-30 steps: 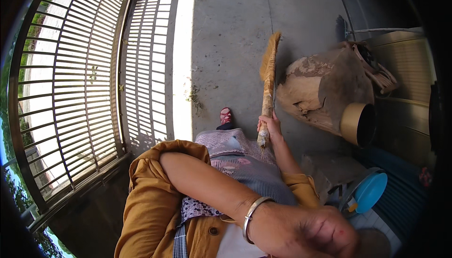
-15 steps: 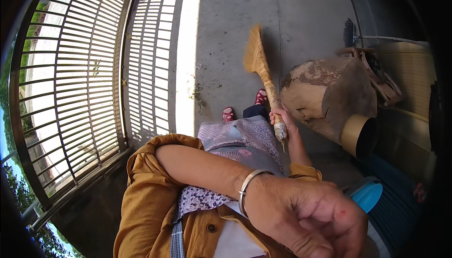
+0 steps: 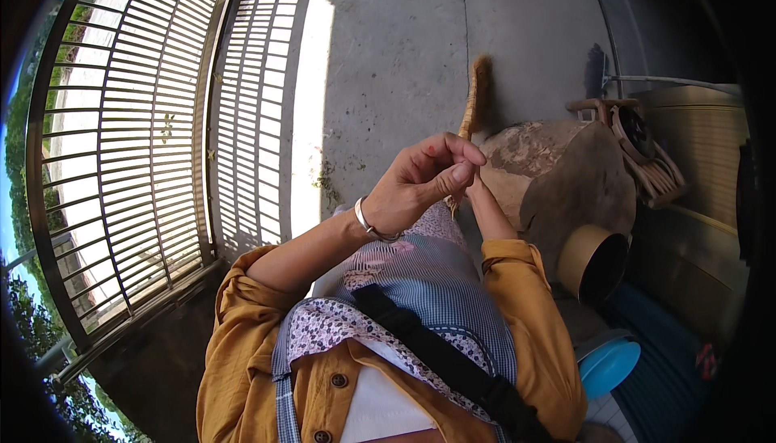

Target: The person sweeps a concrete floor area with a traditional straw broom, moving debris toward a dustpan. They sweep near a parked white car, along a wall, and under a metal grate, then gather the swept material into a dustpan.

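Observation:
A straw broom point(image 3: 478, 87) with a wrapped handle points away from me over the concrete floor. My right hand point(image 3: 469, 187) is closed around its handle, mostly hidden behind my left hand. My left hand point(image 3: 422, 183), with a silver bangle point(image 3: 365, 218) on its wrist, is raised in front of the handle. Its fingers are curled and the thumb lies close to the forefinger; what they hold, if anything, is hidden. A red spot shows on one finger. Below both hands lies my checked and floral apron point(image 3: 428, 273).
A barred metal railing point(image 3: 145, 152) runs along the left. On the right stand a big wood stump point(image 3: 574, 176), a tan cylindrical container point(image 3: 578, 257), a turquoise basin point(image 3: 610, 366) and a small wooden chair point(image 3: 647, 160). A dark long-handled brush point(image 3: 596, 71) lies beyond.
My left hand has moved from the near right up and left to the broom handle. The broom has tilted, its bristles swinging right, and more of my right sleeve shows.

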A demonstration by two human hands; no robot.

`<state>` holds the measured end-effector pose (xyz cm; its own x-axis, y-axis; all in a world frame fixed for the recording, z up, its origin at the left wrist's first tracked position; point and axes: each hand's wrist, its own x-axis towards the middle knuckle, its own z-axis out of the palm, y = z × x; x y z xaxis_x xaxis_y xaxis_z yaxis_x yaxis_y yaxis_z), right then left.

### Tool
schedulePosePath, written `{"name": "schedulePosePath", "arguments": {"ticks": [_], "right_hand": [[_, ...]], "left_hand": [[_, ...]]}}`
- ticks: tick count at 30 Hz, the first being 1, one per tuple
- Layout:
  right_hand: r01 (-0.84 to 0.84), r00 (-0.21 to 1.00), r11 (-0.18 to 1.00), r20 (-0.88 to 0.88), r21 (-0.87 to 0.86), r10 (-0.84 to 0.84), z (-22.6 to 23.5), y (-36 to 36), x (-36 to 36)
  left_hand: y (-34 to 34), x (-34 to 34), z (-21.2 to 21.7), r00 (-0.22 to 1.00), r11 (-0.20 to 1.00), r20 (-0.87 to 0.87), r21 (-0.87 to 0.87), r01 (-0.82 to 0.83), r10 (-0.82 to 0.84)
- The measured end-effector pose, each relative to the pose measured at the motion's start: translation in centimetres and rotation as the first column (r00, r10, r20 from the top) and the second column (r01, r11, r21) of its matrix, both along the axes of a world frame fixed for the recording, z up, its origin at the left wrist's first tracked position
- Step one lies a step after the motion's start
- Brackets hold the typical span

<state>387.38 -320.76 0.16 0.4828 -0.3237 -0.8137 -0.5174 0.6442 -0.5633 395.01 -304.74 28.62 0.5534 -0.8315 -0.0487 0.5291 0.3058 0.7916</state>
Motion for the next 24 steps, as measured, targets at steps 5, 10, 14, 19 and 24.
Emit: {"name": "schedulePosePath", "arguments": {"ticks": [5,10,14,19,24], "right_hand": [[-0.280,0.954,0.913,0.190,0.298,0.230,2.8,-3.0,-0.3],[-0.267,0.954,0.933,0.200,0.242,0.222,5.3,-5.7,-1.5],[-0.180,0.972,0.979,0.170,0.097,0.162,3.8,-9.8,-1.6],[-0.054,0.998,0.980,-0.047,-0.191,0.045,-1.2,-16.2,0.3],[-0.129,0.982,0.968,-0.160,-0.214,0.095,-3.3,-14.2,3.0]], "left_hand": [[-3.0,1.0,0.2,0.999,1.000,-0.022,0.004,0.029,-0.028],[-4.5,1.9,0.4,1.000,1.000,0.007,0.022,-0.004,0.004],[-4.5,2.6,-1.1,0.987,0.991,0.156,0.121,-0.051,0.032],[1.7,3.9,-10.2,0.826,0.700,0.543,0.649,-0.298,-0.151],[14.0,-1.2,-22.0,0.826,0.220,0.489,0.871,-0.440,-0.281]]}}
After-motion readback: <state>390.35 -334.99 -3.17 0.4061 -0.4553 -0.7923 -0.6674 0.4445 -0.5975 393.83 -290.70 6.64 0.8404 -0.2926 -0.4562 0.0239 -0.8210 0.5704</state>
